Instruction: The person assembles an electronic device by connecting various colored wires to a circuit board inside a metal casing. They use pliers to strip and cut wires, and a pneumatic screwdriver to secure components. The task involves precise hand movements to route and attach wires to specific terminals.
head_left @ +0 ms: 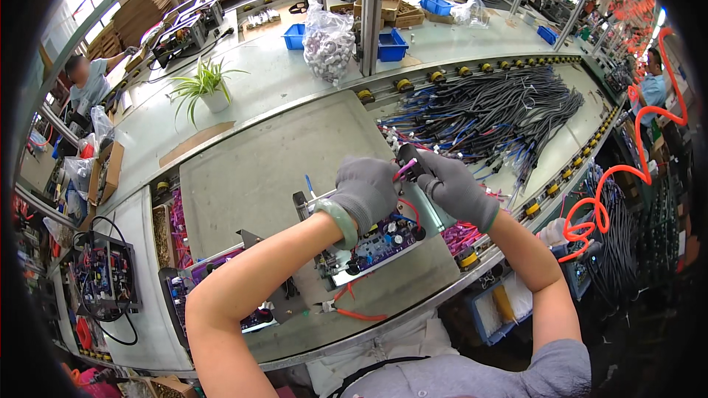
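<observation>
Both my hands wear grey gloves and meet over the right part of a grey work board. My left hand (366, 189) is closed on a purple wire (405, 169), its fingertips partly hidden. My right hand (459, 190) grips a small black part (408, 155) at the wire's end; its exact kind is unclear. Beneath my hands lies a metal chassis with a purple circuit board (385, 242) and some red and blue wires. Red-handled pliers (354, 314) rest near the board's front edge. More circuit boards (181, 284) sit left, partly behind my left forearm.
Bundled black cables (501, 107) lie at right on the roller line. Behind the work board (280, 140) are a potted plant (212, 94), a bag of white parts (328, 46) and a blue bin (391, 46). An orange coiled hose (601, 206) hangs right. Other people work farther off.
</observation>
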`<act>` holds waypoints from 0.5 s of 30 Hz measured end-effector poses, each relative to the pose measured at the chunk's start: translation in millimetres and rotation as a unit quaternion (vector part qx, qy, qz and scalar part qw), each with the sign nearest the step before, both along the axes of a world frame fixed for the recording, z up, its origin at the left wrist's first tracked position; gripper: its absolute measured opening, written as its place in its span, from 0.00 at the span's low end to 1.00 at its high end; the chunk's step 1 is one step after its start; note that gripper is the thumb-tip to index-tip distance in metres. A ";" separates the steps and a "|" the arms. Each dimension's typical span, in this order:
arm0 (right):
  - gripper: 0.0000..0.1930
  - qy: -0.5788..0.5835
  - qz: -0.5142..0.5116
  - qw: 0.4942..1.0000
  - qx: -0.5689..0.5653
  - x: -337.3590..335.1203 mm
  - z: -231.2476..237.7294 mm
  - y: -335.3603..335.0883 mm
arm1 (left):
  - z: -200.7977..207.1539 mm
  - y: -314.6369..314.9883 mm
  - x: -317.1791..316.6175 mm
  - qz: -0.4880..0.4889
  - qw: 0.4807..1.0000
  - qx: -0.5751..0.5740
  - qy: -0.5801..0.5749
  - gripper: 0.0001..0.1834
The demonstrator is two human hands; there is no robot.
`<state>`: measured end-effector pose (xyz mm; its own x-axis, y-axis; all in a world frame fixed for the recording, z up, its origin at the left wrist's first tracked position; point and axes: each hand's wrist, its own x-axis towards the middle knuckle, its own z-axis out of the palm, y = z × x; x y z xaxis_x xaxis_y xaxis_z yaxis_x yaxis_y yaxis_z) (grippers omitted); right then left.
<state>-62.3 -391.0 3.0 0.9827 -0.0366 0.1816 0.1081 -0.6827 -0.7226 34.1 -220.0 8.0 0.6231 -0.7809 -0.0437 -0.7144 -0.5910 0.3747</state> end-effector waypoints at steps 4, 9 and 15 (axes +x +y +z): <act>0.14 -0.004 -0.008 1.000 -0.015 0.4 -1.6 -3.9 | -0.9 -1.0 -0.4 -0.005 1.000 -0.002 -0.015 0.09; 0.13 -0.009 -0.006 1.000 -0.007 -1.3 -3.6 -4.0 | 0.2 0.3 -1.7 -0.011 1.000 -0.009 -0.008 0.09; 0.12 0.016 -0.011 1.000 -0.018 -2.4 -3.5 -1.6 | -8.0 -1.0 -5.0 -0.017 0.999 -0.012 -0.029 0.08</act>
<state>-64.7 -392.6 -0.4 0.9871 -0.0526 0.1509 0.0691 -0.7107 -0.7001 29.1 -221.0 0.0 0.5965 -0.8026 0.0104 -0.7550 -0.5566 0.3467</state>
